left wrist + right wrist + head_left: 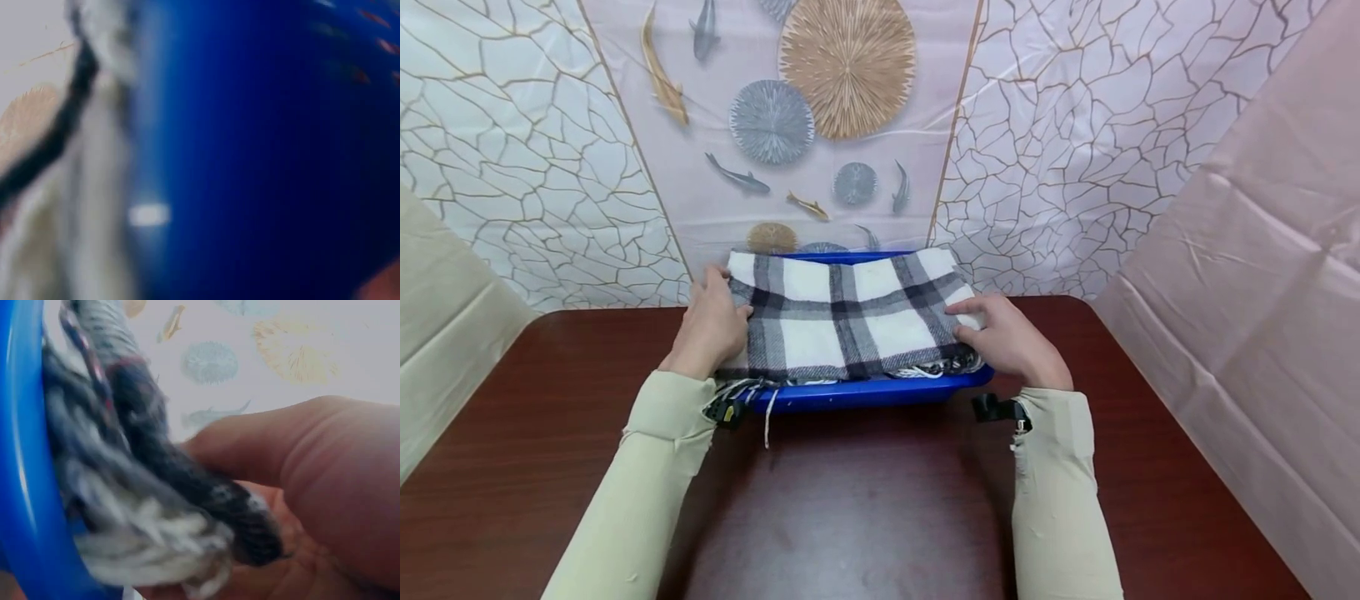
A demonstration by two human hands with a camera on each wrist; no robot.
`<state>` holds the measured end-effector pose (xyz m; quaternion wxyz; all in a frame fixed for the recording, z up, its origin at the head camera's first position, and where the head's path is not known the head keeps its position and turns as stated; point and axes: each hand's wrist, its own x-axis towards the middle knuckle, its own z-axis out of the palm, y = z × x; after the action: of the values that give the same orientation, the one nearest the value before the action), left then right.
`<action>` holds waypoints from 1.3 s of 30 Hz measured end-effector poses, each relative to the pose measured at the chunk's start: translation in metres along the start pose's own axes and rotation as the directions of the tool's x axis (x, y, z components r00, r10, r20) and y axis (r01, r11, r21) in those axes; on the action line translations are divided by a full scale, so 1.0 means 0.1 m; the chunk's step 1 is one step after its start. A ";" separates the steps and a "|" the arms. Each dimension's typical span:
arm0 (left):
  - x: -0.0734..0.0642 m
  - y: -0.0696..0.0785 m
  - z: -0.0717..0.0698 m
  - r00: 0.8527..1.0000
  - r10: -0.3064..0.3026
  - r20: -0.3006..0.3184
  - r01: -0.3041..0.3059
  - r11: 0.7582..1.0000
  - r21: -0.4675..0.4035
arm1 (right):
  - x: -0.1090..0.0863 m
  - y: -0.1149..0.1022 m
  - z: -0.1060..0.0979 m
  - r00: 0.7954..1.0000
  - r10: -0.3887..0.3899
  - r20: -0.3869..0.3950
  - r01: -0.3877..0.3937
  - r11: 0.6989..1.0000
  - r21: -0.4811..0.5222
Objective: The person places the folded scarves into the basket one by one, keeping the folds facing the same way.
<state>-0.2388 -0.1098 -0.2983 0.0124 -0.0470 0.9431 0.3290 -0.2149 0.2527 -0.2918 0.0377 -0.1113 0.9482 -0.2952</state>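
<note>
A folded black, grey and white plaid scarf (842,321) with a fringe lies over a blue plastic tray (865,393). At its left edge my left hand (707,325) holds the cloth, thumb on top and fingers along the side; most of those fingers are hidden. My right hand (1011,337) pinches the opposite edge. In the right wrist view, the thumb (250,444) presses on the dark cloth edge, with fingers below it and twisted fringe (144,531) hanging beside the tray rim. The left wrist view is mostly filled by the blurred blue tray wall (237,150).
The tray stands on a dark reddish-brown wooden table (850,508), near its back edge. Behind it hangs a patterned backdrop (1037,150) with fish and round shapes. Pale cloth sheets (1247,275) flank the table. One white fringe strand (768,421) dangles over the tray's front.
</note>
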 end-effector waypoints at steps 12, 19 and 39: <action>-0.30 0.00 0.02 0.963 0.258 -0.078 -0.236 0.948 0.214 | -0.14 -0.17 -0.01 0.995 0.097 -0.002 -0.096 0.985 -0.140; -0.44 -0.01 0.07 0.899 0.403 0.170 -0.437 0.829 0.348 | -0.24 -0.28 -0.04 0.994 0.110 -0.025 -0.113 0.978 -0.174; -0.36 -0.14 0.15 0.885 0.406 0.230 -0.466 0.795 0.390 | -0.12 -0.13 0.04 0.986 0.149 -0.069 -0.159 0.972 -0.173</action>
<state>-0.2013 -0.1083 -0.3172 0.0097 0.1980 0.9743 0.1070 -0.2003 0.2424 -0.2873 0.0239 -0.0320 0.9772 -0.2087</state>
